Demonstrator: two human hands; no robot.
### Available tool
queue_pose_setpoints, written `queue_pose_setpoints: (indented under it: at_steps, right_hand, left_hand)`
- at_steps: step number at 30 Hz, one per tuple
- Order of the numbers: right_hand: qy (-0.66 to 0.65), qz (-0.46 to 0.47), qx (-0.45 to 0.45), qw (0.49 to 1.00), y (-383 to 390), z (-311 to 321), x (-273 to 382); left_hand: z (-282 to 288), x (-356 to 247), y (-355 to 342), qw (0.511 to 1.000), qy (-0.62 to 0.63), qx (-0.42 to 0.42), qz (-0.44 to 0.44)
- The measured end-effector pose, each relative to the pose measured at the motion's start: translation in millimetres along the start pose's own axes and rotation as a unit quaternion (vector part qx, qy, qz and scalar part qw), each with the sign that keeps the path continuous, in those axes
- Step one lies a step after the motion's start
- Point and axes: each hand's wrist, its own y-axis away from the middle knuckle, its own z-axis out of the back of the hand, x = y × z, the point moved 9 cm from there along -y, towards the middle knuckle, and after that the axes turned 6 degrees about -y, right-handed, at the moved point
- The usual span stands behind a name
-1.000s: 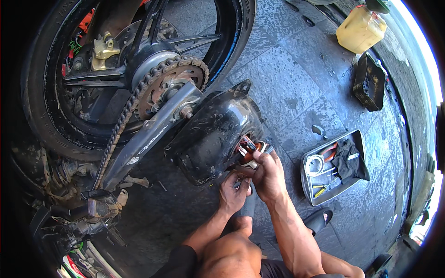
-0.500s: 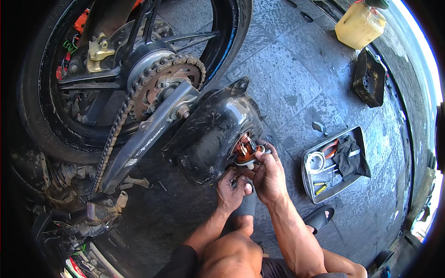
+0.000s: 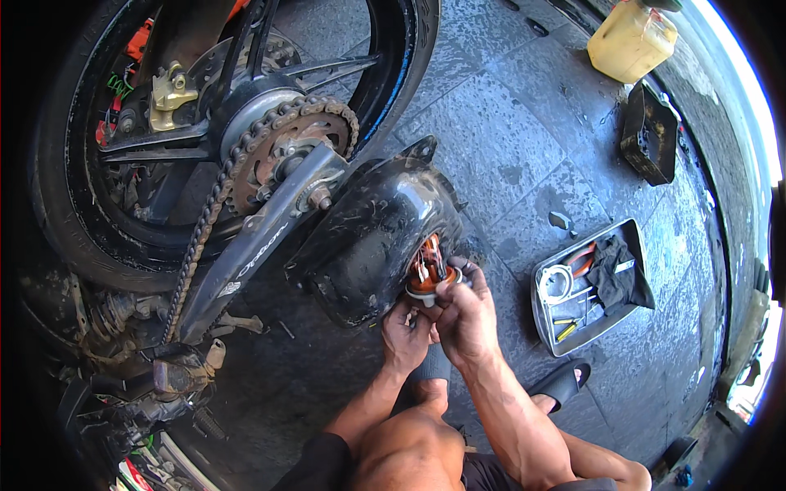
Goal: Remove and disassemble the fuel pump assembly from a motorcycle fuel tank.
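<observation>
The black housing (image 3: 352, 254) is open; the orange unit (image 3: 423, 283) sits unseated at its lower-right edge, wires (image 3: 426, 260) exposed. Right hand (image 3: 469, 321) grasps it; left hand's (image 3: 405, 337) grip cannot be determined.

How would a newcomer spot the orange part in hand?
Start at the big spoked wheel, upper left. Below and right of it sits a glossy black shell. At the shell's lower-right edge, held in the right hand, is the orange part: white-rimmed, unlike the dark shell.
</observation>
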Motion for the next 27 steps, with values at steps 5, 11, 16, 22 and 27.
queue_pose_setpoints:
  at_steps: [5, 11, 16, 22, 27]
  right_hand:
    - [-0.005, -0.031, 0.006, 0.999, -2.8, 4.5, 5.8]
    - [-0.035, -0.067, 0.081, 0.994, -27.0, 27.4, 10.5]
    - [-0.049, -0.104, 0.153, 0.982, -30.0, 19.1, 14.9]
    - [-0.043, -0.115, 0.166, 0.979, -32.5, 13.8, 25.0]
    - [-0.103, -0.127, 0.180, 0.970, -27.1, 23.9, 11.5]
  left_hand:
    - [-0.5, -19.4, -3.2, 1.000, 0.001, -0.022, -0.002]
    - [4.3, -5.0, -4.2, 0.995, -0.077, -0.016, -0.055]
    - [-3.5, -4.8, -2.8, 0.998, 0.053, 0.001, 0.029]
    - [-2.1, -2.3, -3.2, 0.998, 0.045, 0.013, 0.043]
    - [-2.3, -6.1, -3.9, 0.999, 0.039, 0.009, 0.035]
